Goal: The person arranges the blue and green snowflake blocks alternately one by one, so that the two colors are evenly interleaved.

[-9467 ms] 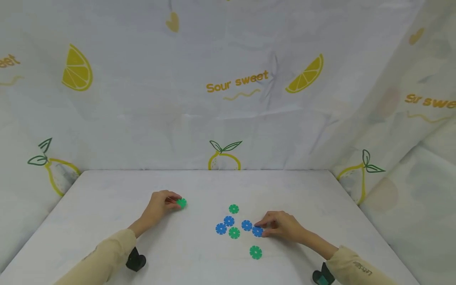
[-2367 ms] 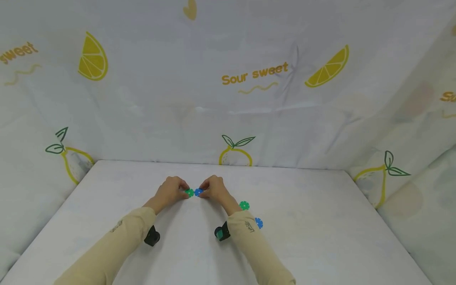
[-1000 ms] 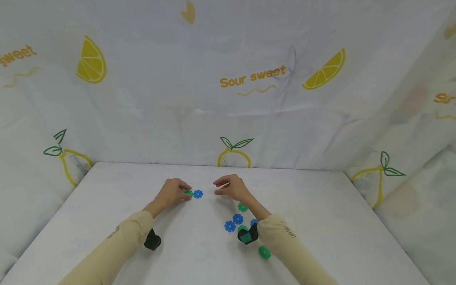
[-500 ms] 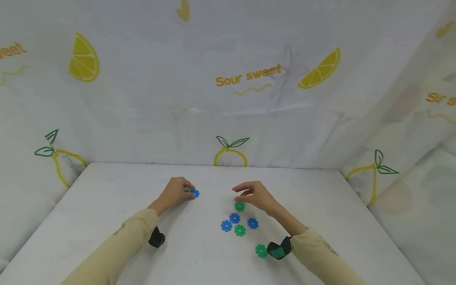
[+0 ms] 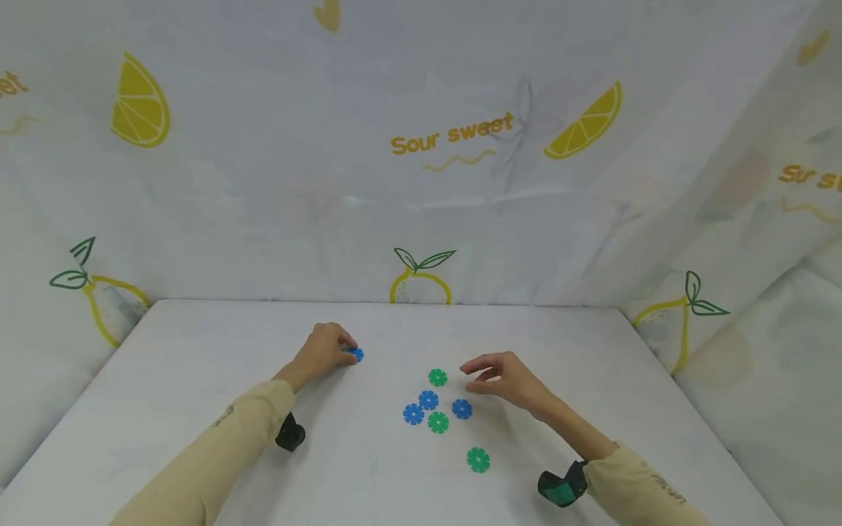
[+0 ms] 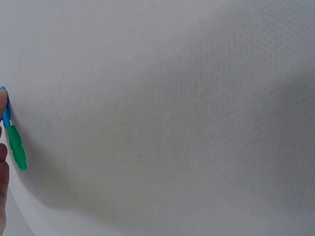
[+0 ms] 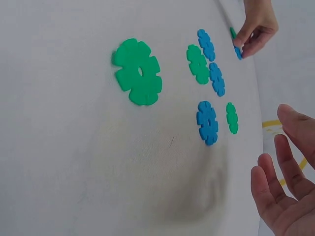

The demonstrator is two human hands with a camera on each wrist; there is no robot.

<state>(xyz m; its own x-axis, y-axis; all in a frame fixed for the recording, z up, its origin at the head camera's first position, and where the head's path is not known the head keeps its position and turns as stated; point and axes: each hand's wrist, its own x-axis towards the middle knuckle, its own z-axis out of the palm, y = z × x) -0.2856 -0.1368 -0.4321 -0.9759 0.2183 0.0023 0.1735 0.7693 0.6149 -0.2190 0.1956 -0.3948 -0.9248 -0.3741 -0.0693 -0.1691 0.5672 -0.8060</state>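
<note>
Toward the far left of the table, my left hand [image 5: 322,351] pinches a blue snowflake disc [image 5: 358,356] between thumb and fingers. A green snowflake disc [image 6: 17,148] is joined to its edge in the left wrist view; the head view hides it behind the fingers. My right hand [image 5: 509,376] hovers over the table with fingers loosely spread, holding nothing. Nearest to it lie a green disc [image 5: 433,378] and a blue disc [image 5: 457,409]. Two more blue discs [image 5: 424,399] lie close together beside another green disc [image 5: 433,423].
A further green disc [image 5: 473,460] lies closer to the person, apart from the group. The white table [image 5: 368,460] ends at a back edge against a hanging lemon-print cloth [image 5: 276,219]. A black wrist camera [image 5: 562,488] hangs below the right sleeve.
My right hand has let go of the blue disc after the discs were brought together, then moved right and nearer the person. My left hand has shifted its grip from the green disc to the blue.
</note>
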